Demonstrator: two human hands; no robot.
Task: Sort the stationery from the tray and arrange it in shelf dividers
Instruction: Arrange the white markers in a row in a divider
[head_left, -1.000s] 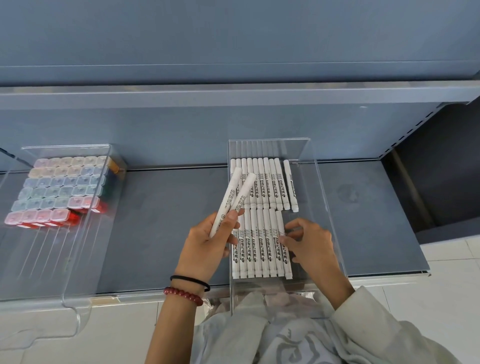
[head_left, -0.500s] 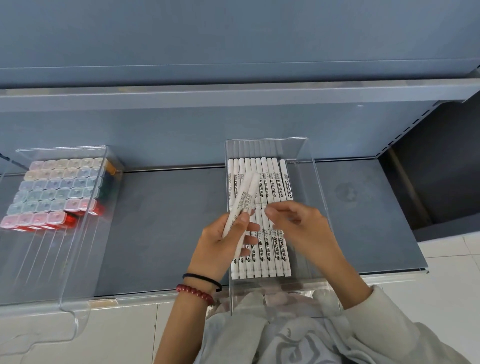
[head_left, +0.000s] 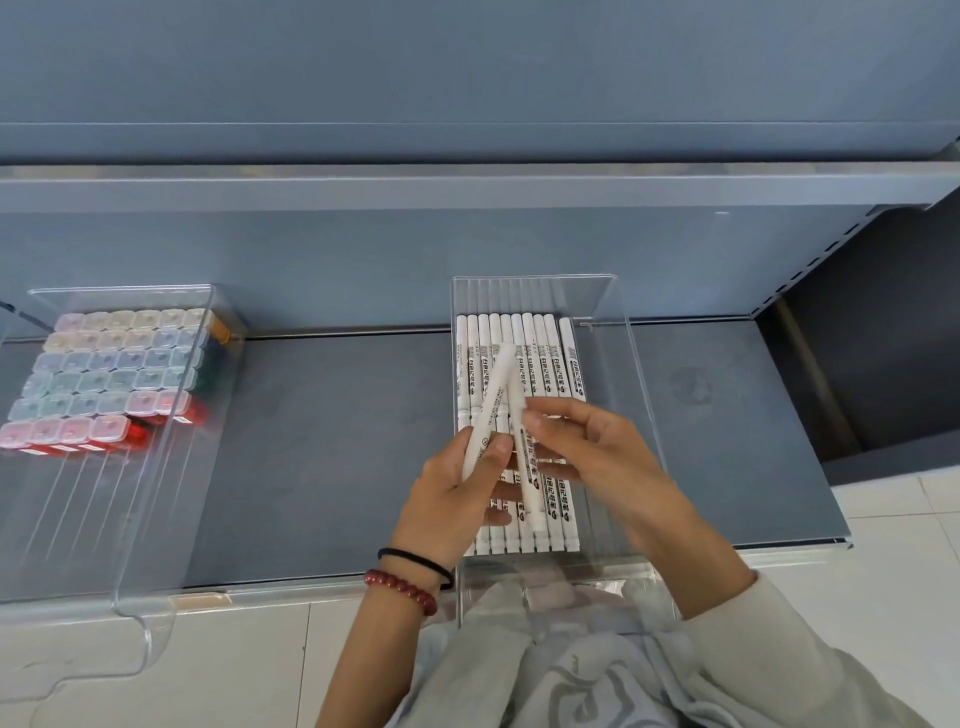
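- Head view: my left hand (head_left: 457, 499) is closed around a white marker (head_left: 491, 405). The thumb lies across its lower part, and the marker points up and to the right, away from me.
- My right hand (head_left: 597, 457) pinches a second marker (head_left: 532, 493) between thumb and forefinger near its upper part. The other fingers are loosely bent under it. This marker is almost straight, with its lower end toward me.
- The two markers meet at their far ends and spread apart toward me, like a narrow letter V turned over. I cannot tell if they really touch there.
- Both hands are above the middle divider (head_left: 644, 415), a clear plastic bin that stands on the grey shelf (head_left: 337, 441).
- In this bin the other white markers lie flat, side by side, in a back row (head_left: 566, 364) and a front row (head_left: 561, 509). My hands hide the place where the rows meet. The right part of the bin floor is bare.
- Well apart to the left stands the left divider (head_left: 171, 493), also clear. Its back part is filled with small boxes (head_left: 114, 374) in rows, pale on top, in several colours.
- On my left wrist I wear a black hair tie (head_left: 415, 561) and, just beside it, a red bead bracelet (head_left: 400, 590). My right arm has a light grey sleeve (head_left: 779, 649).
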